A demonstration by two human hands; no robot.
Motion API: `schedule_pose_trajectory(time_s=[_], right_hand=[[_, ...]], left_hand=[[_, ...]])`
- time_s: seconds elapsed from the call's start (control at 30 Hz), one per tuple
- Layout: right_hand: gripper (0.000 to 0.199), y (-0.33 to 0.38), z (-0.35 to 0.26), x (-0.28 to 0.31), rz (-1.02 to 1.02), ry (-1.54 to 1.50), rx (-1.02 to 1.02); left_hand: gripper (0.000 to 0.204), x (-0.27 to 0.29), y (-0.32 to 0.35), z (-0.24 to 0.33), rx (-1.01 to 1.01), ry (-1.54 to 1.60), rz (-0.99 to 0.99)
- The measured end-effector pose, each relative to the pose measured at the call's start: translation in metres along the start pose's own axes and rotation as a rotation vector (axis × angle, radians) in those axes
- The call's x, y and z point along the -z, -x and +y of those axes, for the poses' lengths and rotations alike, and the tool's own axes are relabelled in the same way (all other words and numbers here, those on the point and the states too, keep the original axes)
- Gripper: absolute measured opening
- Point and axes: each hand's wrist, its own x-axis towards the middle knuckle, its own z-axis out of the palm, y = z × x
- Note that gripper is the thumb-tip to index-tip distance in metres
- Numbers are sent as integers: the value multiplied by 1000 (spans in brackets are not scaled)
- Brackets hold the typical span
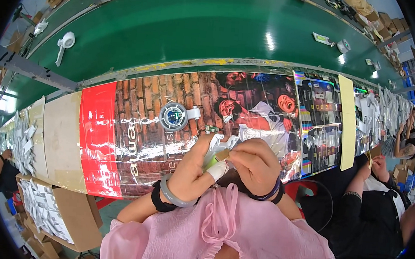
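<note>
Close in front of my chest, my left hand (195, 170) is closed around a white plastic housing (217, 143) with a forked upper end. A white cover wraps its thumb. Inside the housing a yellow-green piece (209, 163) shows, partly hidden by the fingers. My right hand (259, 166) pinches at a small tan piece (222, 154) against the housing. Beyond my hands, on the printed bench cover, lies a round grey device (173, 116) with a bare circuit board in its middle and a white arm at its right. A tiny green circuit board (212, 129) rests nearby.
A green conveyor belt (176, 34) runs beyond the bench, carrying a white round-headed part (67, 41) at left and small parts (323, 39) at right. A carton (76, 216) of white pieces stands at lower left. A co-worker (382, 206) sits close on my right.
</note>
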Motion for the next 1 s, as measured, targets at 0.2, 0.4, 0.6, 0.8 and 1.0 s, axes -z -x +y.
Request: schedule_pose_trajectory(time_s=[0.2,0.4,0.6,0.8,1.0], right_hand=[[30,0,0,-2,10,8,21],[22,-3,-5,-1,-23,31,0],[29,-4,-5,-5,4,52,8],[29,-5,-6,-5,-24,63,17],[29,-5,-4,-6,-37,66,15]], left_hand=[[51,0,0,-2,-103,-93,31],[47,1,2,-5,-18,42,44],[45,-2,3,-7,-39,154,56],[42,-3,0,-8,-177,-78,117],[39,-4,2,-7,-51,-71,136]])
